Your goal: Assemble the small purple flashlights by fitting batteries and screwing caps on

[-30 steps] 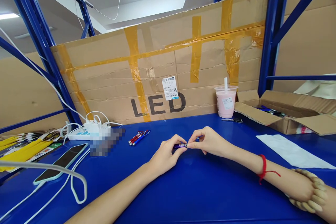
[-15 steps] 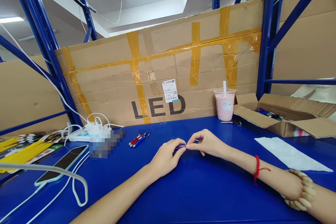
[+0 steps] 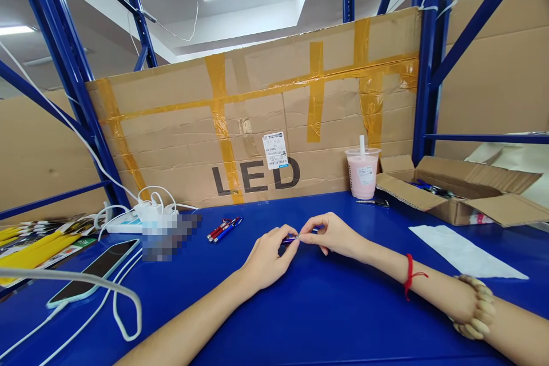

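My left hand (image 3: pixel 271 256) is closed, its thumb and fingers pinching a slim blue pen (image 3: pixel 288 239) with a silvery end. Fingertips of my right hand (image 3: pixel 332 233) meet that end and pinch it, touching or nearly touching the left fingertips. A bit of blue (image 3: pixel 316 230) shows behind the right fingers; whether it belongs to the same pen I cannot tell. Most of the pen is covered by my fingers. Left of the hands, several red and blue pens (image 3: pixel 224 230) lie together on the blue tabletop (image 3: pixel 326 309).
A pink drink cup (image 3: pixel 362 176) with a straw stands at the back right, a small dark item (image 3: pixel 373 203) before it. Farther right are an open cardboard box (image 3: pixel 454 206) and a white sheet (image 3: pixel 465 251). On the left lie a phone (image 3: pixel 96 271), white cables and yellow packages (image 3: pixel 43 251).
The whole view has shifted slightly, so most things sit a little farther left. Both hands keep the same pinch on the pen, with hardly any visible movement.
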Motion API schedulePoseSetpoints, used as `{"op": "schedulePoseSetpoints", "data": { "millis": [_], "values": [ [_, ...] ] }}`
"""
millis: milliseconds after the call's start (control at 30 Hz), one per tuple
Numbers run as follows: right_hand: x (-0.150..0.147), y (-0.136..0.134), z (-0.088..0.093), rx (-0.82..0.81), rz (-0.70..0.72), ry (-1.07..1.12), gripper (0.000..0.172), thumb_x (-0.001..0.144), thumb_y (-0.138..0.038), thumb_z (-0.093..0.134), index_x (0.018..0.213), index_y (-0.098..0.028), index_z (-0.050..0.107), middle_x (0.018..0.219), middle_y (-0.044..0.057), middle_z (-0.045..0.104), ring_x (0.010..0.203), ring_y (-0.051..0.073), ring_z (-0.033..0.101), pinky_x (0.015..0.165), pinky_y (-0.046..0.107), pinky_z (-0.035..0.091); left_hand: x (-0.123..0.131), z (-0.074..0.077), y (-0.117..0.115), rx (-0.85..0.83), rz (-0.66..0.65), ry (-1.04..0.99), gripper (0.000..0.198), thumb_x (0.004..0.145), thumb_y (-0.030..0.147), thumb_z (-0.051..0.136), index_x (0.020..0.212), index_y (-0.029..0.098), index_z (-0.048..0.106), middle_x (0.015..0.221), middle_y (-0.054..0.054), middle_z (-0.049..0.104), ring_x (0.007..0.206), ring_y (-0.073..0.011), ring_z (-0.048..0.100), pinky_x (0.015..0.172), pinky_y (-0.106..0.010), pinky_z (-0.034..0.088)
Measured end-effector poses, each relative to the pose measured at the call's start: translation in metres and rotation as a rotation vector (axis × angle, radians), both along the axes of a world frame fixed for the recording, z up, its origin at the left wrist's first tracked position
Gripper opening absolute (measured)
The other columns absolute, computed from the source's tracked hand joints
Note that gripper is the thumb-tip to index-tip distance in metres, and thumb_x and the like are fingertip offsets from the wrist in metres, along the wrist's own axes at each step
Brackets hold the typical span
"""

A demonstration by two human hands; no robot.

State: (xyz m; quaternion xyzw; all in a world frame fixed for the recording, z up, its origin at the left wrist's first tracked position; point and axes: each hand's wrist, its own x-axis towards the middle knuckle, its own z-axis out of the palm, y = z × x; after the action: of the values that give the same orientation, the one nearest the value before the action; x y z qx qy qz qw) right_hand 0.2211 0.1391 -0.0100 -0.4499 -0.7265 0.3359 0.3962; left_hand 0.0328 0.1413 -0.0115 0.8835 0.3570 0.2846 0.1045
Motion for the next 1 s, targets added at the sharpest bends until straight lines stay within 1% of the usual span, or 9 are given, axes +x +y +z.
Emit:
{"op": "schedulePoseSetpoints", "data": {
  "millis": [133, 367, 533, 667, 867, 1000],
  "values": [
    [-0.0001, -0.0007, 0.0006, -0.007, 0.02, 0.026, 0.033, 0.068, -0.046, 0.067, 0.075, -0.013, 0.067, 0.071, 0.002, 0.066, 0.037, 0.004, 0.045, 0.037, 0.018, 0.031, 0.0008, 0.0005, -0.0012, -0.002, 0.01, -0.01, 0.017, 0.088, 0.028, 0.041, 0.092, 0.022, 0.056, 0.083, -0.001, 0.063, 0.072, -0.0153, 0.058, 0.058, -0.023, 0.041],
    [-0.001, -0.0009, 0.0012, -0.033, 0.048, 0.049, 0.032, 0.069, -0.044, 0.068, 0.077, -0.013, 0.068, 0.067, 0.0, 0.064, 0.038, 0.004, 0.045, 0.037, 0.017, 0.03, 0.0018, 0.0011, -0.0008, 0.005, 0.024, -0.025, 0.013, 0.085, 0.026, 0.042, 0.087, 0.022, 0.054, 0.078, 0.001, 0.062, 0.067, -0.014, 0.054, 0.058, -0.023, 0.038],
    [-0.0017, -0.0043, 0.0025, -0.031, 0.055, 0.042, 0.034, 0.07, -0.047, 0.066, 0.079, -0.014, 0.068, 0.071, 0.001, 0.065, 0.039, 0.004, 0.045, 0.038, 0.018, 0.031, 0.0024, 0.0031, -0.0027, 0.016, 0.03, -0.029, 0.01, 0.082, 0.023, 0.044, 0.084, 0.022, 0.053, 0.07, 0.003, 0.057, 0.065, -0.0135, 0.052, 0.056, -0.022, 0.036],
    [-0.0031, -0.0055, 0.0029, -0.043, 0.061, 0.03, 0.037, 0.071, -0.048, 0.064, 0.082, -0.013, 0.067, 0.076, 0.003, 0.065, 0.039, 0.003, 0.045, 0.037, 0.017, 0.032, 0.0028, 0.0048, -0.0047, 0.019, 0.072, -0.01, 0.008, 0.08, 0.023, 0.045, 0.082, 0.023, 0.052, 0.068, 0.003, 0.056, 0.064, -0.014, 0.052, 0.055, -0.022, 0.036],
    [-0.0045, -0.005, 0.0026, -0.056, 0.067, 0.044, 0.037, 0.075, -0.048, 0.06, 0.088, -0.014, 0.065, 0.077, 0.002, 0.064, 0.038, 0.003, 0.047, 0.035, 0.016, 0.032, 0.0026, 0.0046, -0.0029, 0.045, 0.144, -0.032, 0.012, 0.082, 0.023, 0.041, 0.084, 0.023, 0.053, 0.076, 0.002, 0.061, 0.068, -0.0144, 0.054, 0.054, -0.022, 0.036],
    [-0.006, -0.0049, 0.0027, -0.09, 0.066, 0.056, 0.038, 0.075, -0.049, 0.06, 0.091, -0.014, 0.064, 0.075, 0.002, 0.063, 0.038, 0.003, 0.047, 0.035, 0.016, 0.033, 0.0025, 0.0048, -0.0013, 0.021, 0.204, -0.025, 0.012, 0.081, 0.023, 0.042, 0.082, 0.024, 0.054, 0.071, 0.004, 0.06, 0.062, -0.0133, 0.052, 0.054, -0.022, 0.034]
  ]
}}
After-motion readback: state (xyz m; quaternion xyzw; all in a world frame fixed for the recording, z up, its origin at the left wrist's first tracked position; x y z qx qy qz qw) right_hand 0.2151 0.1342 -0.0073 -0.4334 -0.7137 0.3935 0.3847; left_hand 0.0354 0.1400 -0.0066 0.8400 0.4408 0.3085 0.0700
